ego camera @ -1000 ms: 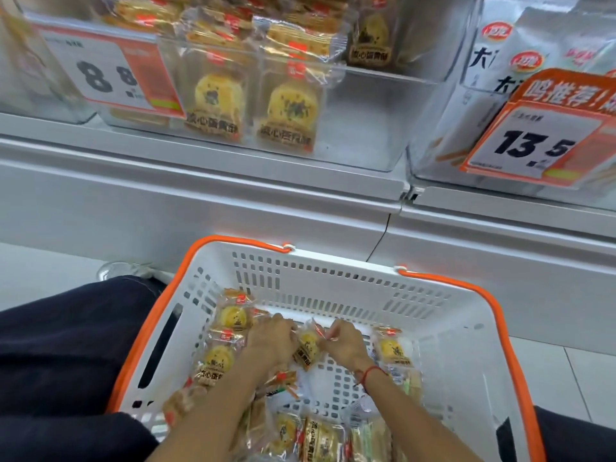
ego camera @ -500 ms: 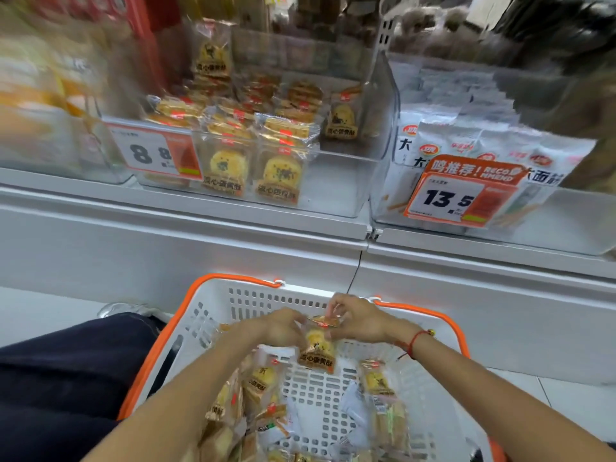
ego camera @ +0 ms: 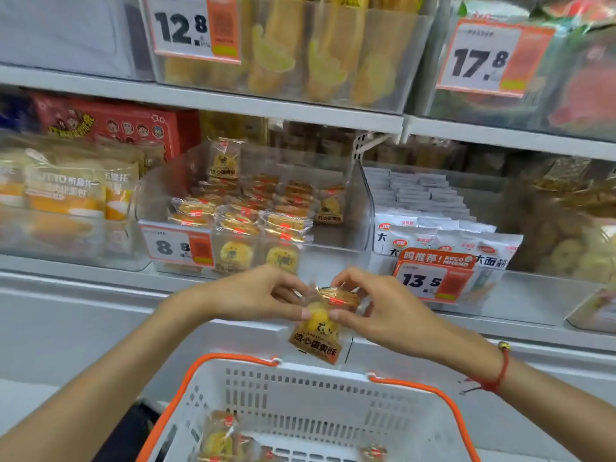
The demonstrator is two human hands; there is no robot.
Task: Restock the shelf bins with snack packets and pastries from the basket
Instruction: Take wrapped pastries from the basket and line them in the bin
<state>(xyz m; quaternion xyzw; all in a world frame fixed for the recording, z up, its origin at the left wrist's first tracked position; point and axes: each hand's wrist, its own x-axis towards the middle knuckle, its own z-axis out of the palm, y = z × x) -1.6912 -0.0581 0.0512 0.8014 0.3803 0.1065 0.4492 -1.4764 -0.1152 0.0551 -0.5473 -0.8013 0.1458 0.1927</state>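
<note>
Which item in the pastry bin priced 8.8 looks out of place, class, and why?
One pastry packet stands upright at the back left of the clear bin, poking above the rows of packets that lie flat, so it looks askew.

white shelf (ego camera: 100, 281), clear pastry bin (ego camera: 333, 238)

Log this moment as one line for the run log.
both hands pinch pastry packet | left hand | right hand | above basket | facing bin

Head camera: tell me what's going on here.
A person is restocking a shop shelf. Both hands, left hand and right hand, pinch one pastry packet above the basket, which has more packets in it. Just ahead is the clear bin marked 8.8, part-filled with matching packets.
</note>
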